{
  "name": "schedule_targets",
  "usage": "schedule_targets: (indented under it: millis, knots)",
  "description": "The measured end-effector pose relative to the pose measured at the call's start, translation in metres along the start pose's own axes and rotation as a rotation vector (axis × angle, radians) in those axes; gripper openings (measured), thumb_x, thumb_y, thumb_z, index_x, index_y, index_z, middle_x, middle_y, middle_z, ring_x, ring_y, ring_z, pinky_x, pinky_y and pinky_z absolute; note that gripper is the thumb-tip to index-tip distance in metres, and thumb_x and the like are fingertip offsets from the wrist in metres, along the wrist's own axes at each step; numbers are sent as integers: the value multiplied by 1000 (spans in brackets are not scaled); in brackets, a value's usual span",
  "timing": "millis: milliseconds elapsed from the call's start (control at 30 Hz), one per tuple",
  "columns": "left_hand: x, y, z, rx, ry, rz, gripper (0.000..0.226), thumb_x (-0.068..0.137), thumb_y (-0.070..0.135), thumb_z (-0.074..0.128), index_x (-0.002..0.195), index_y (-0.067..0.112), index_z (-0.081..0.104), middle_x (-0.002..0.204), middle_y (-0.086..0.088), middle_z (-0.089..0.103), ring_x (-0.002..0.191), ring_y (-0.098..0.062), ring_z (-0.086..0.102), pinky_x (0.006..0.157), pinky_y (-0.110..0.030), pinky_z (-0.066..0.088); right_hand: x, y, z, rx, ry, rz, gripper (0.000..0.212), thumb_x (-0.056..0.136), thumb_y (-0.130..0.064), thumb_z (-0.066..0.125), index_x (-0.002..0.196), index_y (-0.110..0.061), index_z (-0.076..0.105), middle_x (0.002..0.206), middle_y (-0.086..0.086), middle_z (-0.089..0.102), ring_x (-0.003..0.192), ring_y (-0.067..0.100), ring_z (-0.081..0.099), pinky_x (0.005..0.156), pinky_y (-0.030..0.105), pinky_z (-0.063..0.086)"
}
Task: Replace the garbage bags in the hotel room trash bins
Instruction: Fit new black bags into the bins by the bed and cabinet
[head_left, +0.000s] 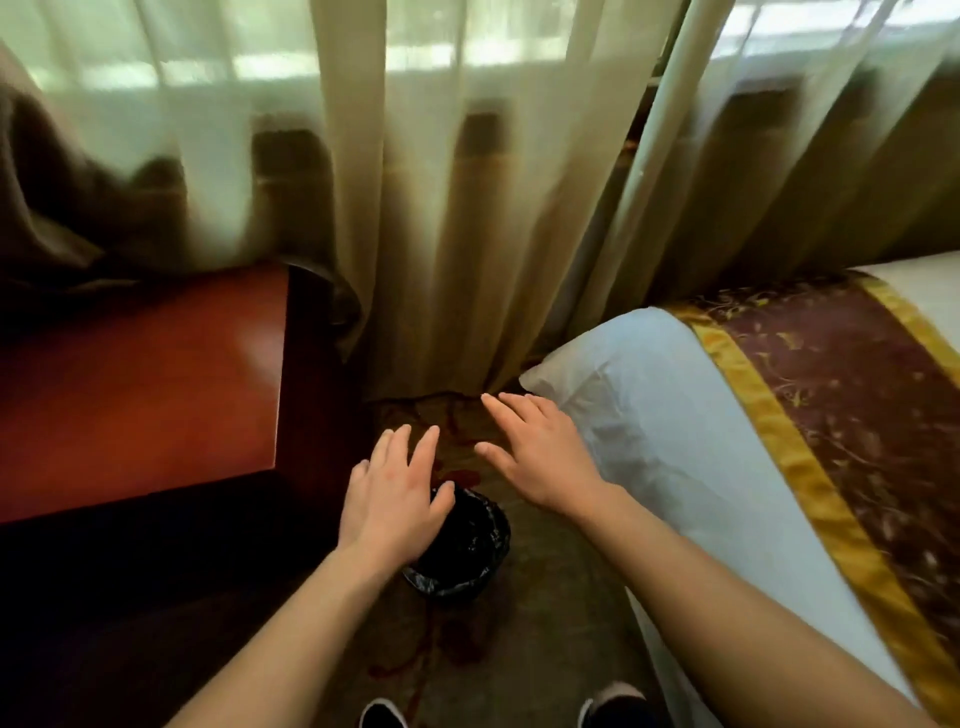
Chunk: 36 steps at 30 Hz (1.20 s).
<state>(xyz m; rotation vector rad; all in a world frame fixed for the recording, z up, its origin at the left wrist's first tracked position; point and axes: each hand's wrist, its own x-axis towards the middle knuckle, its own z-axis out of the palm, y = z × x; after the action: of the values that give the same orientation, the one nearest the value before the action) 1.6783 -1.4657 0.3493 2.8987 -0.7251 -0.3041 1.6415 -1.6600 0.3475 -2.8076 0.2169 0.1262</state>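
Just beside the white-sheeted bed (649, 415), we hold both bare arms out over a small round trash bin (465, 558) lined with crinkled black plastic. It stands on the patterned carpet (550, 629) between the bed and a glossy red-brown wooden table (140, 384). Our left hand (392, 499) hangs over the bin's left rim, fingers straight, spread and empty; whether it touches the liner we cannot tell. Our right hand (540, 452) hovers beyond the bin, fingers likewise loose, holding nothing. Cream curtains (467, 234) hang behind.
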Motion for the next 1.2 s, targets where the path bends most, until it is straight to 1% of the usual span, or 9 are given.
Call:
schedule_targets:
  millis: [100,300,433,533,600,733,900,1067,1200]
  knots:
    - [-18,19,-54,33,3,34,72,95,58,40,157,29,15,163,-7,23,151,-25,15,117,-48,29,-28,-12,-58,-10,19,17,66,97,-64,36,156,-35,23,160,-4,34,148,24,28,120,44,27]
    - [-45,65,-129,51,4,55,73,95,58,39,157,31,12,164,-8,18,153,-27,9,119,-52,23,-73,-18,-146,8,73,50,66,97,-62,38,155,-32,28,157,-4,38,144,21,33,118,41,32]
    - [-57,91,-156,51,5,96,73,96,58,38,157,32,8,165,-7,12,153,-27,3,120,-54,18,-100,-15,-180,33,121,98,66,97,-61,41,155,-33,29,157,-5,38,144,20,34,118,43,32]
    - [-60,101,-167,82,-5,152,73,96,59,35,157,33,4,166,-7,8,154,-27,-1,121,-55,15,-121,-16,-195,24,153,141,65,97,-60,42,154,-32,29,157,-5,38,144,19,34,118,39,32]
    - [-60,102,-171,84,-9,208,73,96,60,35,157,33,4,166,-7,8,154,-28,-2,121,-56,15,-134,-22,-200,16,168,192,65,97,-59,43,154,-31,30,158,-5,37,144,18,33,118,36,29]
    - [-62,98,-184,80,-5,379,74,95,61,36,157,33,6,166,-8,9,153,-28,0,121,-57,15,-165,-45,-208,-6,228,350,65,98,-59,41,155,-30,27,159,-4,35,144,19,31,117,36,28]
    - [-84,104,-206,100,-16,673,74,95,66,31,156,36,2,166,-6,7,154,-28,-1,121,-59,14,-227,-91,-214,-5,325,612,66,98,-58,40,155,-27,27,158,-1,36,143,21,32,116,38,30]
    - [-129,129,-212,112,-51,933,75,93,69,28,155,39,0,166,-6,6,153,-29,0,120,-61,15,-307,-134,-215,-7,416,870,65,98,-58,41,153,-28,30,156,-3,39,139,21,36,112,38,35]
    - [-183,154,-216,87,-78,1109,75,94,69,27,156,38,1,167,-7,5,153,-29,-2,121,-60,9,-377,-164,-214,-3,491,1043,64,98,-57,43,153,-27,32,156,-4,38,142,21,33,115,39,30]
